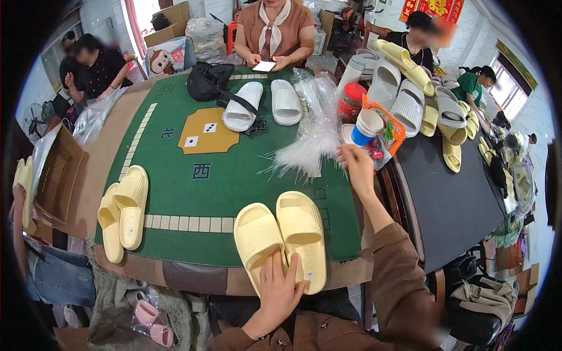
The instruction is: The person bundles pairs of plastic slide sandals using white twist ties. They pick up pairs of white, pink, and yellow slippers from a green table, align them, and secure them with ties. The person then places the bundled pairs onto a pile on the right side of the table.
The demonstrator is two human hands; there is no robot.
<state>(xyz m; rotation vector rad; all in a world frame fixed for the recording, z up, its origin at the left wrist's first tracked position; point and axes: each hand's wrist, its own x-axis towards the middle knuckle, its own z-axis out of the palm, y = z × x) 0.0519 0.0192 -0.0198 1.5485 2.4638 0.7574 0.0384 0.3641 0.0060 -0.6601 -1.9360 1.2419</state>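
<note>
A pair of pale yellow slide slippers (307, 240) lies side by side at the table's near edge, toes away from me. My left hand (280, 292) grips them at their adjoining inner edges, with fingers on both footbeds. Farther right, my right hand (358, 169) is raised with thumb and forefinger close together. It is beside a bundle of thin clear plastic strands (307, 155) and a paper cup (369, 124). Whatever its fingertips hold is too small to make out.
Another yellow pair (133, 207) rests at the table's left, white slippers (244, 105) and a black bag (208, 82) at the far side. A red-lidded jar (351, 99) stands near the cup. More slippers are piled on the dark right-hand table (433, 187). Several people sit around.
</note>
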